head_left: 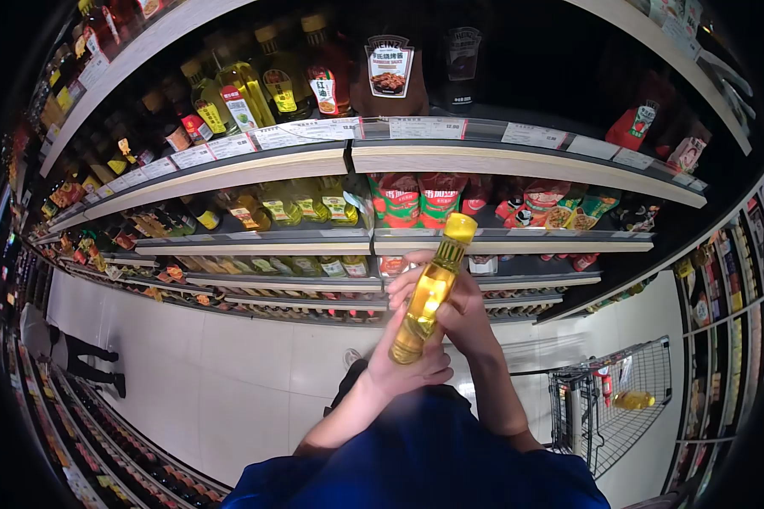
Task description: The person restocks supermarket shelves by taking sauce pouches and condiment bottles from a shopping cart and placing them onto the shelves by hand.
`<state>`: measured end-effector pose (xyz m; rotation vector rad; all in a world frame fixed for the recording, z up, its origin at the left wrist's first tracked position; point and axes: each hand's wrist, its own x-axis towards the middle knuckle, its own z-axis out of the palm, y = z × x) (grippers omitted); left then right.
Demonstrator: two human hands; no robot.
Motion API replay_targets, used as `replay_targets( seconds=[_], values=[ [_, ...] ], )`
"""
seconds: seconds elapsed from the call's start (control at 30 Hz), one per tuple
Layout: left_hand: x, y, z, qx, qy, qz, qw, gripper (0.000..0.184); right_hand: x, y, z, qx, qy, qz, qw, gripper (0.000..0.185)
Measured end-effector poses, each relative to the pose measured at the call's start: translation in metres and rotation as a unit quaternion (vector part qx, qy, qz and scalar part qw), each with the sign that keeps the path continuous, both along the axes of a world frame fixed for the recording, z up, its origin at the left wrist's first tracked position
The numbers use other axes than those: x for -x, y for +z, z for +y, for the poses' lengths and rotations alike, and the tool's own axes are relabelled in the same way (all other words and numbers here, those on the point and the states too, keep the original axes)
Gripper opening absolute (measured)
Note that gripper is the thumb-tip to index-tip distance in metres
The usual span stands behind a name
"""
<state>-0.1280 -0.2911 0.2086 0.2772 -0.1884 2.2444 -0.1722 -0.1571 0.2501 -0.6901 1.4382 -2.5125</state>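
Between my two hands is a clear bottle of golden oil (429, 297) with a yellow cap, tilted with its cap up and to the right. My left hand (392, 360) is closed around the lower part of the bottle. Higher up on the right side, my right hand (460, 312) grips its body, the thumb lying against the front. Some fingers of the hands are hidden behind the bottle. Just beyond it, red and green sauce pouches (441, 197) stand on a shelf.
The upper shelf (301, 159) carries oil bottles (242, 93) and a barbecue sauce bottle (395, 76) above price labels. To my right stands a wire shopping cart (607, 416) with a yellow oil bottle (634, 399) and a red item inside. A person (76, 352) stands in the aisle at left.
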Motion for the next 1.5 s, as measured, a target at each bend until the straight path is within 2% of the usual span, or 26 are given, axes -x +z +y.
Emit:
replay_targets(
  seconds=[0.1,0.13,0.23,0.27,0.3,0.37,0.43,0.47,0.5,0.6,0.7,0.73,0.83,0.93,1.0,1.1,1.13,1.3,1.37,1.4,1.5],
  values=[
    [0.007,-0.014,0.009,-0.099,-0.071,0.032,0.992,0.07,0.0,-0.009,0.003,-0.021,-0.027,-0.011,0.999,0.057],
    [0.007,-0.012,0.007,-0.045,-0.061,0.004,0.997,0.069,-0.001,-0.008,0.004,-0.045,-0.038,0.002,0.998,0.053],
    [0.017,-0.004,0.002,0.152,0.087,0.185,0.967,0.069,0.004,0.002,0.0,-0.052,-0.052,-0.081,0.994,0.052],
    [0.012,0.005,-0.006,0.33,0.154,0.154,0.918,0.07,0.01,-0.007,-0.001,0.01,-0.025,-0.047,0.999,0.056],
    [0.015,0.002,-0.014,0.383,0.196,0.206,0.879,0.056,0.012,-0.012,-0.001,0.005,-0.035,-0.093,0.995,0.057],
    [0.023,-0.002,-0.023,0.548,0.342,0.32,0.693,0.034,0.013,-0.018,-0.002,-0.007,-0.052,-0.184,0.981,0.06],
    [0.031,0.008,-0.035,0.61,0.338,0.336,0.633,0.026,0.014,-0.005,-0.007,-0.083,-0.062,-0.109,0.989,0.056],
    [0.034,0.013,-0.04,0.638,0.336,0.344,0.602,0.024,0.018,-0.007,-0.012,-0.043,-0.049,-0.135,0.989,0.055],
    [0.035,0.016,-0.044,0.635,0.343,0.34,0.603,0.024,0.02,-0.006,-0.016,-0.003,-0.038,-0.16,0.986,0.053],
    [0.046,0.024,-0.061,0.623,0.345,0.341,0.614,0.029,0.021,0.01,-0.03,-0.07,-0.124,-0.144,0.979,0.052],
    [0.06,0.038,-0.081,0.62,0.374,0.377,0.577,0.03,0.028,0.032,-0.043,-0.155,-0.168,-0.043,0.972,0.048],
    [0.063,0.04,-0.087,0.595,0.4,0.369,0.591,0.027,0.03,0.044,-0.049,-0.168,-0.174,-0.038,0.97,0.045],
    [0.079,0.039,-0.116,0.581,0.413,0.419,0.562,0.022,0.032,0.07,-0.071,-0.228,-0.187,-0.027,0.955,0.043],
    [0.092,0.043,-0.139,0.587,0.412,0.429,0.549,0.03,0.04,0.077,-0.093,-0.345,-0.218,0.052,0.912,0.042],
    [0.101,0.046,-0.152,0.588,0.41,0.43,0.55,0.037,0.047,0.081,-0.104,-0.317,-0.202,0.024,0.926,0.042],
    [0.112,0.043,-0.173,0.59,0.419,0.456,0.519,0.033,0.052,0.094,-0.129,-0.275,-0.19,-0.024,0.942,0.038],
    [0.116,0.043,-0.179,0.575,0.453,0.48,0.484,0.031,0.053,0.097,-0.137,-0.284,-0.193,-0.022,0.939,0.038],
    [0.13,0.059,-0.219,0.545,0.424,0.471,0.549,0.033,0.071,0.108,-0.165,-0.347,-0.195,0.027,0.917,0.04],
    [0.139,0.066,-0.232,0.527,0.434,0.455,0.572,0.035,0.082,0.117,-0.181,-0.377,-0.233,0.076,0.893,0.044],
    [0.145,0.064,-0.239,0.55,0.427,0.472,0.541,0.038,0.087,0.122,-0.188,-0.38,-0.256,0.089,0.884,0.044],
    [0.165,0.048,-0.253,0.567,0.359,0.473,0.57,0.04,0.101,0.139,-0.205,-0.378,-0.31,0.131,0.862,0.048]
  ],
)
